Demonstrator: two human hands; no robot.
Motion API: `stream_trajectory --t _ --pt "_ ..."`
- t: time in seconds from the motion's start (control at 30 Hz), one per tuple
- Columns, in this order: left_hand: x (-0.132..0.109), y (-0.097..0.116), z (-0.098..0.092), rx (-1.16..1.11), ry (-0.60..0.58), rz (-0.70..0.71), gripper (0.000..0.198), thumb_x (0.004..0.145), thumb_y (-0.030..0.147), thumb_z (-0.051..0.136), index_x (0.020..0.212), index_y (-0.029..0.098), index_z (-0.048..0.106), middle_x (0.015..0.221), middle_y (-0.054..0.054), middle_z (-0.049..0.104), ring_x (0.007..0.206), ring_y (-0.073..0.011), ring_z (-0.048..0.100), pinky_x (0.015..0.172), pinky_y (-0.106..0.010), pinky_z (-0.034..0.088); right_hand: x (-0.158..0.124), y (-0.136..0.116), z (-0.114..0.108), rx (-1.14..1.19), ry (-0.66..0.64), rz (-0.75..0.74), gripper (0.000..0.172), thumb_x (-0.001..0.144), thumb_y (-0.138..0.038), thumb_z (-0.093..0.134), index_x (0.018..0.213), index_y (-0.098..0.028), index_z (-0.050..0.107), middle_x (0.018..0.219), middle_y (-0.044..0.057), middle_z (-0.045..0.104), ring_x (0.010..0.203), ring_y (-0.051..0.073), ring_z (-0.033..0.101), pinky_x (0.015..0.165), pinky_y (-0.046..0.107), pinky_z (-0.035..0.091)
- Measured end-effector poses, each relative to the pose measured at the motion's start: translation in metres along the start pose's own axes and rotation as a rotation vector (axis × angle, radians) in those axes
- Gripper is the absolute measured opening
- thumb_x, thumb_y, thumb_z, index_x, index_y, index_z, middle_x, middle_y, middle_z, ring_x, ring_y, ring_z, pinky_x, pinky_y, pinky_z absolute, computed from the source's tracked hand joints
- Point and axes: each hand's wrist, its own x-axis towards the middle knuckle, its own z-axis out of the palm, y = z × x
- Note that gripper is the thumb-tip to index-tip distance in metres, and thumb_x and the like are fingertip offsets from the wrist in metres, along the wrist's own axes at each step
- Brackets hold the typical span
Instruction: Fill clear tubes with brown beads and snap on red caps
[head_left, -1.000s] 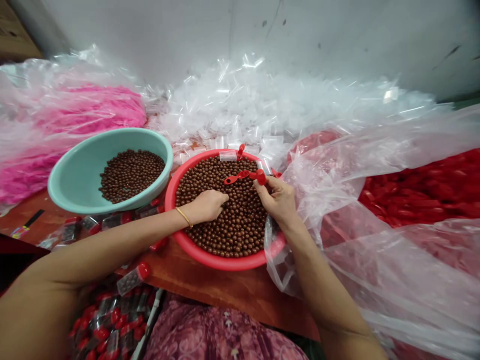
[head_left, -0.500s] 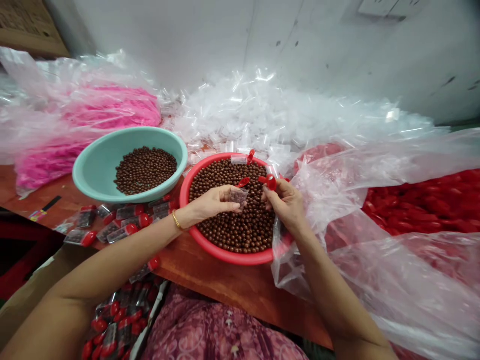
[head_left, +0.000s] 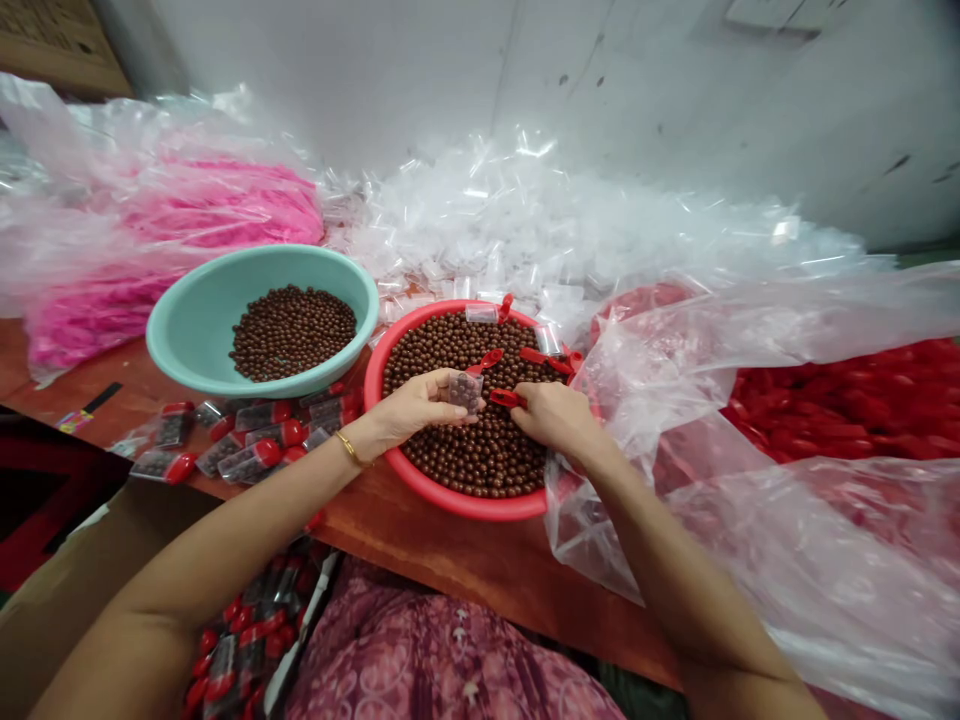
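My left hand (head_left: pixel 424 408) pinches a small clear container (head_left: pixel 465 390) filled with dark brown balls, above the red basin (head_left: pixel 442 500). Just past it shows a red spoon-shaped piece (head_left: pixel 489 360); I cannot tell whether they touch. My right hand (head_left: pixel 555 418) is closed on a small red plastic piece (head_left: pixel 508 398), low over the brown balls (head_left: pixel 480 465), its fingertips partly hidden. Further red pieces (head_left: pixel 551 360) and a clear tube (head_left: pixel 549 340) lie at the basin's right side. Another clear tube (head_left: pixel 481 313) lies at its far rim.
A turquoise basin (head_left: pixel 187 300) with brown balls stands left. Filled red-capped containers (head_left: pixel 244 462) lie on the table's left and in a box (head_left: pixel 300 640) below. Clear tubes (head_left: pixel 517 220) are heaped behind. Bags hold pink pieces (head_left: pixel 225 200) and red pieces (head_left: pixel 862 405).
My right hand has moved left and closer to the left hand, with a red piece in its fingers. The filled container in my left hand has turned and shifted slightly left.
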Motion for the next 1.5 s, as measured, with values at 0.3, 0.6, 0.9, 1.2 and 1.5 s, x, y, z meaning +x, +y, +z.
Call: stream_trajectory --t 0.3,0.6,0.9,1.2,1.5 --pt "0.003 -0.010 0.003 0.360 0.020 0.163 0.019 0.071 0.016 0.062 0.087 0.013 0.054 0.082 0.001 0.057 0.075 -0.0084 0.054 0.075 -0.025 0.049 -0.010 -0.001 0.002 0.778 0.298 -0.246 0.036 0.092 -0.037 0.035 0.114 -0.019 0.058 0.083 0.003 0.064 0.073 0.015 0.059 0.067 0.027 0.047" --pt "-0.005 -0.008 0.003 0.583 0.001 0.219 0.020 0.075 0.029 0.056 0.087 0.015 0.049 0.070 0.003 0.052 0.060 -0.0083 0.049 0.059 -0.022 0.042 -0.021 -0.025 0.010 0.418 0.520 -0.461 0.037 0.092 -0.022 0.036 0.127 -0.018 0.050 0.075 0.004 0.055 0.067 0.014 0.055 0.063 0.025 0.047" --pt "0.001 -0.013 0.000 0.795 0.099 0.287 0.014 0.063 0.022 0.058 0.074 0.014 0.053 0.065 0.004 0.051 0.060 -0.0084 0.044 0.056 -0.020 0.037 -0.028 -0.027 0.004 0.417 0.459 -0.618 0.038 0.091 -0.026 0.036 0.123 -0.013 0.052 0.078 0.008 0.063 0.066 0.015 0.059 0.060 0.025 0.047" --pt "-0.010 -0.004 0.017 1.228 0.097 0.269 0.013 0.059 0.025 0.060 0.066 0.016 0.056 0.054 0.003 0.053 0.048 -0.0100 0.045 0.049 -0.022 0.033 0.009 -0.051 0.000 1.017 0.357 -0.361 0.057 0.094 -0.051 0.015 0.129 -0.018 0.045 0.109 0.009 0.059 0.098 0.015 0.056 0.089 0.032 0.045" --pt "-0.020 -0.007 0.019 1.527 0.125 0.524 0.012 0.063 0.027 0.060 0.068 0.015 0.060 0.062 -0.004 0.065 0.056 -0.0174 0.059 0.054 -0.025 0.043 -0.001 -0.054 -0.004 1.067 0.057 -0.462 0.063 0.092 -0.055 0.016 0.144 -0.020 0.024 0.143 0.008 0.037 0.129 0.016 0.037 0.110 0.036 0.027"
